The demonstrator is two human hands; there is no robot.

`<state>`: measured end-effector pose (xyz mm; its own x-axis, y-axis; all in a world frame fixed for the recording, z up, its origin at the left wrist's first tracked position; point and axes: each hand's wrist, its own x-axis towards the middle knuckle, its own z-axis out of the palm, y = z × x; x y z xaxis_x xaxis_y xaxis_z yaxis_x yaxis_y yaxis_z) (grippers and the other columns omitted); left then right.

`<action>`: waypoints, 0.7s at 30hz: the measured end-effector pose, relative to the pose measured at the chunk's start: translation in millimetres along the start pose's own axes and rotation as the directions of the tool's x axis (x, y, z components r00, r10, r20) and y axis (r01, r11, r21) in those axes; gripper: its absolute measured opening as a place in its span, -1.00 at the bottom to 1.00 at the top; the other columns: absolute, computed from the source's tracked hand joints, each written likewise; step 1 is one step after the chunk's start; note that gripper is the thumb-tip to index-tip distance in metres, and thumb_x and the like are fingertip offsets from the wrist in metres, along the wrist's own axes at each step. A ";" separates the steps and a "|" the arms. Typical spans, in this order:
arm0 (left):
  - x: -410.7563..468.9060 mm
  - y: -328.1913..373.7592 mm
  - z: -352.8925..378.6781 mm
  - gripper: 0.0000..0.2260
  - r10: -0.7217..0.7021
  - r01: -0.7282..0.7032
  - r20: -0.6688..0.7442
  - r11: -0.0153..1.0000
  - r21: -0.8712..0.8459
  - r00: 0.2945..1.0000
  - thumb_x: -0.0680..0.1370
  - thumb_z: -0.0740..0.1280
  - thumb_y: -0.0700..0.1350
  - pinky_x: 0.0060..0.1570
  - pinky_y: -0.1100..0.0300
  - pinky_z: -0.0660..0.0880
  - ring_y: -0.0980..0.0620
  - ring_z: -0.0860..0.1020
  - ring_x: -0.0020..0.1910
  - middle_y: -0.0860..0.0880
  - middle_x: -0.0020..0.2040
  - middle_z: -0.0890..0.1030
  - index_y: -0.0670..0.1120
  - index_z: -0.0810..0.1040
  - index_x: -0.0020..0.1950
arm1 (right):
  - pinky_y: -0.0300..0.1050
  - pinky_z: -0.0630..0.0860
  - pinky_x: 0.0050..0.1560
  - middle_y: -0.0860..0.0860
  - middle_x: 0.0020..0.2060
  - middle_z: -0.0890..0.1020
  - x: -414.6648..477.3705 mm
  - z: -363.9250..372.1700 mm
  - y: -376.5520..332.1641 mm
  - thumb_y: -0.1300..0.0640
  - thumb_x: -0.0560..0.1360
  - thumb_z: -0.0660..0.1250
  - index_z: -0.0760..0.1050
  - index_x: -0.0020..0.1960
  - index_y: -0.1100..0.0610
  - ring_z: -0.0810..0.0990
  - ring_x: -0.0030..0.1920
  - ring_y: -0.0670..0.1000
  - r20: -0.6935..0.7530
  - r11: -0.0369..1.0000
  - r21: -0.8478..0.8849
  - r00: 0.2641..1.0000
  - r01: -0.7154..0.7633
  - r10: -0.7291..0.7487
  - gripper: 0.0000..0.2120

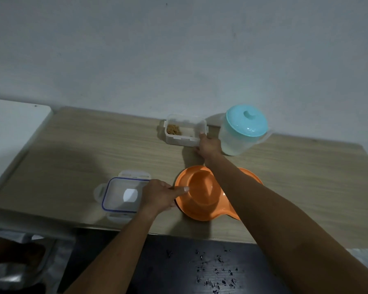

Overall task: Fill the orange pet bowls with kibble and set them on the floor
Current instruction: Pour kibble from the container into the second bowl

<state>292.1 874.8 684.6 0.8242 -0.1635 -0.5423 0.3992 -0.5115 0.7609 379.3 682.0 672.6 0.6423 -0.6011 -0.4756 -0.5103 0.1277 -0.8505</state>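
On a table [72, 155] with a pale wood-grain top lies the orange pet bowl [202, 200], close to the near edge. It is one moulded piece of smooth, glossy plastic with a wide flat rim. The left round hollow is in plain sight, and the right part is mostly covered by the right forearm.

The left hand [159, 196] holds the bowl at its left rim. The thumb is stretched flat on top of the rim and the other fingers are curled down at the edge. Just beside this hand, on its left, a clear rectangular lid [119, 194] with a blue seal and side clips lies flat.

The right hand [208, 145] reaches further back and grips the near right corner of a clear rectangular plastic container [179, 141], with the thumb up against the corner. A small heap of brown kibble [173, 129] sits in the container's left end.

Right of the container, almost touching the hand, stands a translucent plastic pitcher [234, 143] with a round turquoise cap [246, 120].
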 end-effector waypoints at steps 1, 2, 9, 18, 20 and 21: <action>1.3 -0.9 -0.6 -0.60 0.000 0.000 0.001 1.000 -0.005 1.000 0.31 0.59 0.14 -0.17 0.04 0.68 0.03 0.70 -0.32 -0.11 -0.30 0.71 -0.19 0.68 -0.17 | 0.21 0.60 0.23 0.18 0.03 0.67 -0.6 0.3 0.5 -0.07 0.61 0.29 0.58 0.18 0.22 0.64 0.16 0.25 -0.007 1.000 0.021 1.000 0.002 -0.002 -0.63; 2.7 -1.7 -1.6 -0.59 -0.003 0.003 0.004 1.000 -0.010 1.000 0.31 0.60 0.14 -0.16 0.02 0.68 0.01 0.71 -0.31 -0.12 -0.29 0.71 -0.20 0.68 -0.16 | 0.20 0.61 0.21 0.14 -0.05 0.66 -7.4 -1.1 -1.1 0.01 0.62 0.28 0.56 0.11 0.19 0.65 0.13 0.23 -0.013 0.999 0.044 1.000 0.002 -0.001 -0.75; -1.8 1.6 -4.8 -0.59 0.006 -0.006 0.016 1.000 -0.009 1.000 0.28 0.62 0.12 -0.10 -0.01 0.67 -0.04 0.71 -0.26 -0.13 -0.28 0.71 -0.20 0.67 -0.19 | 0.03 0.72 -0.01 0.17 -0.11 0.65 -54.4 -26.8 -4.6 0.25 0.59 0.30 0.55 0.09 0.35 0.73 -0.16 0.16 0.029 0.972 0.235 1.000 -0.016 0.010 -0.83; -14.2 1.8 0.1 -0.58 -0.036 0.035 -0.009 0.996 -0.087 0.999 0.26 0.64 0.08 -0.05 -0.06 0.66 -0.13 0.71 -0.18 -0.19 -0.24 0.70 -0.25 0.66 -0.19 | -0.12 0.69 -0.25 0.34 0.24 0.54 -128.1 -113.6 7.7 0.40 0.41 0.34 0.53 0.06 0.33 0.67 -0.18 0.21 0.184 0.903 0.384 0.974 -0.192 0.129 -0.78; -15.2 2.5 2.2 -0.59 -0.058 0.057 0.001 0.993 -0.106 0.998 0.26 0.64 0.05 -0.05 -0.04 0.67 -0.10 0.70 -0.17 -0.18 -0.20 0.70 -0.24 0.65 -0.15 | -0.08 0.72 -0.21 0.31 0.13 0.54 -135.9 -135.7 15.0 0.41 0.43 0.33 0.52 0.03 0.36 0.68 -0.19 0.23 0.145 0.895 0.406 0.980 -0.185 0.138 -0.82; -15.0 3.3 3.6 -0.60 -0.071 0.072 0.007 0.991 -0.114 0.997 0.27 0.64 0.03 -0.04 -0.03 0.66 -0.09 0.69 -0.16 -0.18 -0.16 0.70 -0.23 0.63 -0.14 | -0.07 0.72 -0.17 0.32 0.12 0.56 -139.3 -146.0 17.8 0.42 0.45 0.33 0.52 0.05 0.38 0.69 -0.17 0.23 0.133 0.895 0.413 0.983 -0.171 0.126 -0.82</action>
<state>279.7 872.5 693.9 0.7909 -0.1320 -0.5976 0.5003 -0.4228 0.7556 197.3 652.8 756.5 0.6434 -0.4695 -0.6047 -0.3300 0.5426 -0.7724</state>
